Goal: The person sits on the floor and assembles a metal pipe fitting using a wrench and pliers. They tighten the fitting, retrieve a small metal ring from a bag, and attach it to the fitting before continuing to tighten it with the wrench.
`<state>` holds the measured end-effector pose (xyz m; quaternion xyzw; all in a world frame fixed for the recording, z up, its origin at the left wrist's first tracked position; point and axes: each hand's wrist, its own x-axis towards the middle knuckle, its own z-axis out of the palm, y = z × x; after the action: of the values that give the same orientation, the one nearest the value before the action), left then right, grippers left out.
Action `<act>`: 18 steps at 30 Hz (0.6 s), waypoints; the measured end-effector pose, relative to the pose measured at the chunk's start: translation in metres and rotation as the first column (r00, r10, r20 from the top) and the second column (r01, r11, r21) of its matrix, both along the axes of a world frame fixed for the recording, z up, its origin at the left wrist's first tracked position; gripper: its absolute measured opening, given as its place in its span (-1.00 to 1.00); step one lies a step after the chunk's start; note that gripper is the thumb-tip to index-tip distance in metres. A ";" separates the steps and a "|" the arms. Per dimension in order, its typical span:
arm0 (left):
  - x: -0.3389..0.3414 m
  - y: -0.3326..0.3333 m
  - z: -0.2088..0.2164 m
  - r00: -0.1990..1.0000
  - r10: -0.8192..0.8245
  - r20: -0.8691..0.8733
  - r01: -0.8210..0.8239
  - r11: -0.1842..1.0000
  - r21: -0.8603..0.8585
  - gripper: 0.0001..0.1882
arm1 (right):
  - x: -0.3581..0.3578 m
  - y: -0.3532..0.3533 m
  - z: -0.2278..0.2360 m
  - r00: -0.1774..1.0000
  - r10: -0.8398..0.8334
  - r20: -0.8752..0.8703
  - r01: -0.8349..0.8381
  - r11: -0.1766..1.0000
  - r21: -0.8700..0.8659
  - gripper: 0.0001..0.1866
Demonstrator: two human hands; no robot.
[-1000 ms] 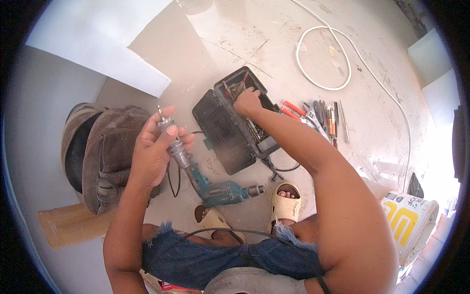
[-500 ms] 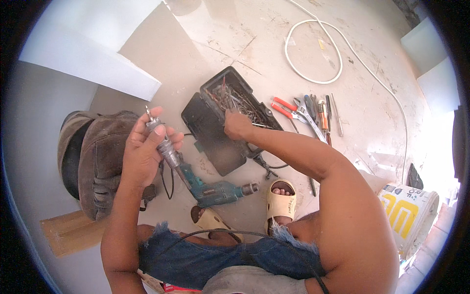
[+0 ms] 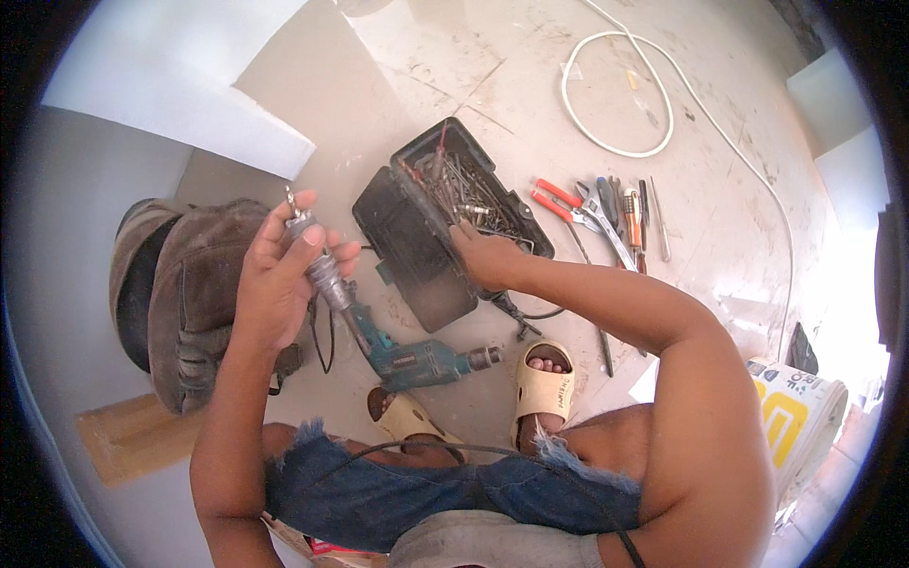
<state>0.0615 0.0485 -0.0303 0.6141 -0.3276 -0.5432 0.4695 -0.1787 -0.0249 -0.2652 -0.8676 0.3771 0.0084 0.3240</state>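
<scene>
A teal power drill [image 3: 421, 360] lies by beige sandals [image 3: 544, 388]. A brown bag [image 3: 185, 293] sits left; red-handled pliers [image 3: 559, 201], wrenches and coiled white cable [image 3: 615, 90] lie beyond.

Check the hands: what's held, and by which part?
Left hand grips a grey metal drill attachment around its middle, both ends sticking out. Right hand rests in the open black case of bits; whether it grips anything cannot be told.

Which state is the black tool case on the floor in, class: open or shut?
Open. The black tool case has its lid laid back, baring drill bits; the right hand reaches in.
</scene>
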 end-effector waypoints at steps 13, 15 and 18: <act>0.003 0.002 0.007 1.000 0.004 -0.009 -0.004 1.000 -0.012 -0.49 | 0.002 -0.157 0.034 0.982 -0.190 0.014 0.190 0.981 0.045 -0.78; 0.006 0.004 0.005 1.000 0.000 -0.008 0.000 1.000 -0.017 -0.49 | 0.024 -0.145 0.019 0.978 -0.203 -0.049 0.208 0.967 0.148 -0.75; 0.004 0.003 0.003 1.000 -0.015 -0.010 0.015 1.000 -0.011 -0.49 | 0.050 -0.141 -0.017 0.979 0.110 -0.171 -0.128 0.987 -0.099 -0.70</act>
<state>0.0655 0.0512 -0.0272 0.6064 -0.3325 -0.5480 0.4704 -0.1289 -0.1659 -0.2821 -0.9015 0.3498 0.0789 0.2423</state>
